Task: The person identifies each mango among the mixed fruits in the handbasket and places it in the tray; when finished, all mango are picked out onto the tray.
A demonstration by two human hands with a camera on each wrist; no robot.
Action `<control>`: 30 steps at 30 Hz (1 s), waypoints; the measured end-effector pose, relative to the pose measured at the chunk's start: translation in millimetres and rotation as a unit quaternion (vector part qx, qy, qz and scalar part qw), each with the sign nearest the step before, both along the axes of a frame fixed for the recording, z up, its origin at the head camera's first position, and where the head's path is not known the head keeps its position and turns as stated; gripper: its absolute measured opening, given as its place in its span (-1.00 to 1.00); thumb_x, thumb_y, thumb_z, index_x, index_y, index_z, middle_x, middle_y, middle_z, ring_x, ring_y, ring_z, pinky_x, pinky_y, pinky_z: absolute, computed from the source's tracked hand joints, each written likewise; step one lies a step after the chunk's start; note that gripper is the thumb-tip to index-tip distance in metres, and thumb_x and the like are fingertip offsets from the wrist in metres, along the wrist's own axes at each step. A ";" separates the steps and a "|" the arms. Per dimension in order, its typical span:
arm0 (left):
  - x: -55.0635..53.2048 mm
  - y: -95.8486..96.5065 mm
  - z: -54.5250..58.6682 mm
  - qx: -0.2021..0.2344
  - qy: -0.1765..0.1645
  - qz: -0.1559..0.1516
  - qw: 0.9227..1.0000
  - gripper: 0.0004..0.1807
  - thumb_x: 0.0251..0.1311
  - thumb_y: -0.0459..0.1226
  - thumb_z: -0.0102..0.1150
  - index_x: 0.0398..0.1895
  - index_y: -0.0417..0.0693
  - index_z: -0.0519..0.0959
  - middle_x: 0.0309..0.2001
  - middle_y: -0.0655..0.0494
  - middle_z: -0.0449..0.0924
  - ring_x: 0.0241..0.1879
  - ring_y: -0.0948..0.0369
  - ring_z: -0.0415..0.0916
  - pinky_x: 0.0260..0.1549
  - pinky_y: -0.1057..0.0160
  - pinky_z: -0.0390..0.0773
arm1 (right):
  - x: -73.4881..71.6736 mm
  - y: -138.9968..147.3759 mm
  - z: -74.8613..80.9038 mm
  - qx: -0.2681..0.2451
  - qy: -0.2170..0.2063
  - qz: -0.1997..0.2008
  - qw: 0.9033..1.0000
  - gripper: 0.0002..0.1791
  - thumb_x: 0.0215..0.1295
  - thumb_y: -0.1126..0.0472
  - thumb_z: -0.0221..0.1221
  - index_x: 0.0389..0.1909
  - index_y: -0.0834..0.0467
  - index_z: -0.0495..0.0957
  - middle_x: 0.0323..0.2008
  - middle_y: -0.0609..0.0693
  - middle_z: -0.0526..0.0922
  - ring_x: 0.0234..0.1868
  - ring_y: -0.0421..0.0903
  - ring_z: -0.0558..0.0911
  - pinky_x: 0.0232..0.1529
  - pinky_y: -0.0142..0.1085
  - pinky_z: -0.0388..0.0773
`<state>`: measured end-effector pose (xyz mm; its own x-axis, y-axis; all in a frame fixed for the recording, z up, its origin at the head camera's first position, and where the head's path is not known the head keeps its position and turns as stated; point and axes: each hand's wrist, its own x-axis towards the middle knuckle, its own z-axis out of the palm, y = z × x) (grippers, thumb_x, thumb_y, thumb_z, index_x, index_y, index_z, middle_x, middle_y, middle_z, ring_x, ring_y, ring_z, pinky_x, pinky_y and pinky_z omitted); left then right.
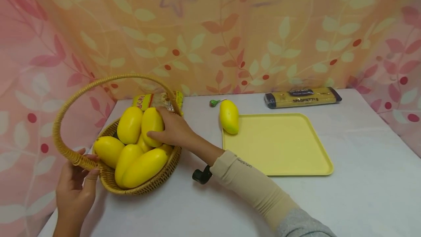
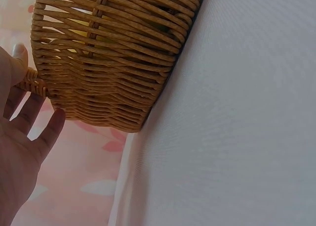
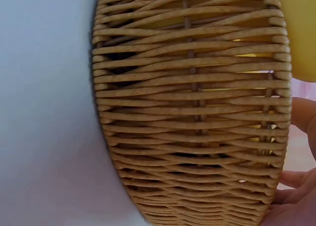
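Observation:
A round wicker basket (image 1: 139, 189) with a tall arched handle (image 1: 59, 123) stands at the table's left, heaped with several yellow mangoes (image 1: 144, 167). At the handle's left base, my left hand (image 1: 75, 189) grips the basket; in the left wrist view its thumb and fingers close round the woven handle foot (image 2: 33, 82). My right hand (image 1: 175, 129) reaches over the far right rim and holds a mango (image 1: 152, 125) at the top of the heap, thumb in front and fingertips behind. Woven basket side (image 3: 197, 102) fills much of the right wrist view.
A pale yellow tray (image 1: 279, 149) lies right of the basket, a mango (image 1: 229, 117) on its far left corner. Behind are a lollipop (image 1: 214, 103), a spaghetti pack (image 1: 302, 98) and a yellow printed packet (image 1: 158, 100). A patterned curtain (image 1: 197, 28) backs the table.

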<state>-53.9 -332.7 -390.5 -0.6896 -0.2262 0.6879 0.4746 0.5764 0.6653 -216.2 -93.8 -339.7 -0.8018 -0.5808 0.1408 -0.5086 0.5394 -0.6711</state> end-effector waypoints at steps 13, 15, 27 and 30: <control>1.7 -1.1 0.4 -0.011 -0.044 0.031 0.998 -0.21 -0.01 -0.87 0.07 0.38 -0.39 0.32 -0.03 0.05 0.54 0.00 0.24 0.56 0.05 0.49 0.50 | -0.8 10.6 -4.3 -0.116 -0.037 0.016 0.992 -0.09 0.20 0.02 0.42 0.50 0.05 0.19 0.35 -0.05 0.41 0.14 -0.17 0.51 0.12 -0.34 0.52; 1.7 -1.1 0.6 -0.011 -0.044 0.031 0.998 -0.21 0.00 -0.87 0.07 0.38 -0.39 0.32 -0.03 0.05 0.54 0.00 0.23 0.56 0.05 0.49 0.50 | 0.0 13.0 -3.1 -0.127 -0.044 0.018 0.991 -0.09 0.19 0.03 0.43 0.50 0.05 0.19 0.36 -0.04 0.40 0.17 -0.15 0.50 0.13 -0.32 0.52; 0.7 0.1 -0.6 -0.005 -0.020 0.009 1.000 -0.23 0.00 -0.88 0.04 0.37 -0.42 0.32 -0.02 -0.03 0.54 0.01 0.21 0.56 0.05 0.49 0.50 | 5.5 39.1 1.8 -0.209 -0.080 0.040 0.974 -0.10 0.17 0.14 0.44 0.49 0.00 0.21 0.30 -0.06 0.41 0.04 -0.10 0.54 -0.10 -0.35 0.65; -1.2 -1.0 -3.3 0.007 0.000 -0.009 1.000 -0.26 0.00 -0.89 0.02 0.35 -0.49 0.30 -0.03 -0.08 0.53 0.01 0.20 0.56 0.05 0.48 0.51 | 7.7 50.7 4.4 -0.223 -0.079 0.049 0.971 -0.11 0.17 0.15 0.44 0.49 0.01 0.21 0.26 -0.05 0.43 0.01 -0.06 0.55 -0.09 -0.34 0.65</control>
<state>-55.1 -333.7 -393.8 -0.6934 -0.2235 0.6850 0.4854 0.5576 0.6734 -208.5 -43.1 -335.3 -0.7783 -0.5643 0.2754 -0.4148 0.1328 -0.9002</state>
